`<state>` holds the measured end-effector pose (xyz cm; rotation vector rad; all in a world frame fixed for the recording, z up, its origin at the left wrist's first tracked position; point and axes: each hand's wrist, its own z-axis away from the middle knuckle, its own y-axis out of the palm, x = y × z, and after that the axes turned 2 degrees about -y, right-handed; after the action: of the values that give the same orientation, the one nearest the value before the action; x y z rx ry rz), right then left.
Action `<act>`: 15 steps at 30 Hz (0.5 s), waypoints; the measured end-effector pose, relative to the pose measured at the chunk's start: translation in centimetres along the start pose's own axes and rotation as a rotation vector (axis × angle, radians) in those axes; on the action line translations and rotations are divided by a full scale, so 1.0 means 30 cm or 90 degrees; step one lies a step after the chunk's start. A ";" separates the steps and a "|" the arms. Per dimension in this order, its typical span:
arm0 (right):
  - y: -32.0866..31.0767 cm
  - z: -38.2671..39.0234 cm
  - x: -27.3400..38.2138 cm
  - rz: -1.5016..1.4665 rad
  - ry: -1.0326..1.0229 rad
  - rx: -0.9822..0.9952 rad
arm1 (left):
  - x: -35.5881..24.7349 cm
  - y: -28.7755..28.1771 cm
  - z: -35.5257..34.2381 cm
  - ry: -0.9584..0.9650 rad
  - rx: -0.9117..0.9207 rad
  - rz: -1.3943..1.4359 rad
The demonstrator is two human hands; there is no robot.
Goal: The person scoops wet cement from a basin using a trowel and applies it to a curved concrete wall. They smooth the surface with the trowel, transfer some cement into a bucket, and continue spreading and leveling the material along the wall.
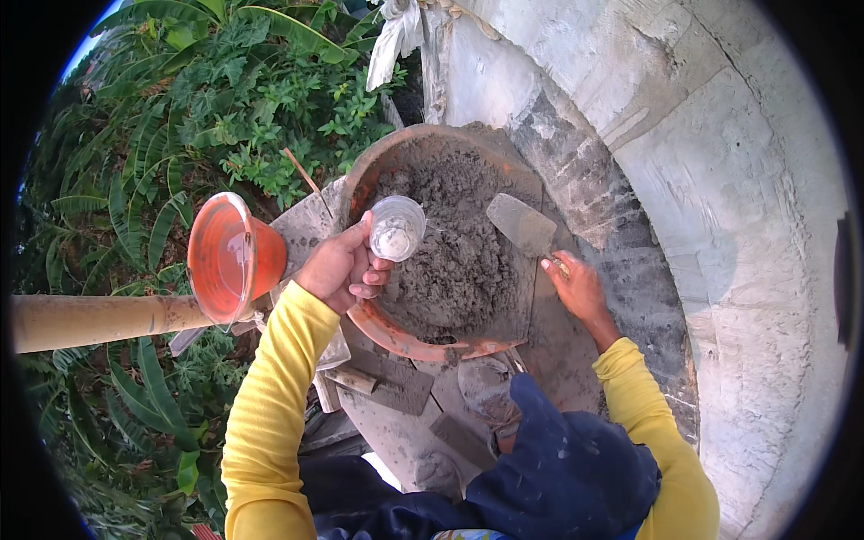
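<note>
My left hand [346, 270] grips a small clear plastic cup [396, 225], whitish at the bottom, over the left part of a round orange tub [409, 337]. Grey wet mortar [454, 274] fills much of the tub, whose wall is smeared with the same grey. My right hand [576, 292] is closed on the handle of a trowel [517, 219], whose grey-coated blade is over the right side of the mortar.
An orange bucket [213, 261] stands left beside a bamboo pole [99, 319] on a grey board platform [301, 225]. Tools [387, 382] lie below the tub. A curved concrete wall [729, 225] rises right; dense plants [135, 144] grow left; white cloth [391, 36] hangs above.
</note>
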<state>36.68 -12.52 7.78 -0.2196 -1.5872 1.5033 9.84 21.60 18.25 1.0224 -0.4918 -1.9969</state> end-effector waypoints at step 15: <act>0.108 -0.428 0.330 -0.004 -0.146 0.309 | -0.251 -0.929 0.459 -0.107 -0.759 -0.807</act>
<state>38.52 3.92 7.70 0.2398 -1.3367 1.9076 -12.42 43.73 12.15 0.2984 1.5047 -2.6960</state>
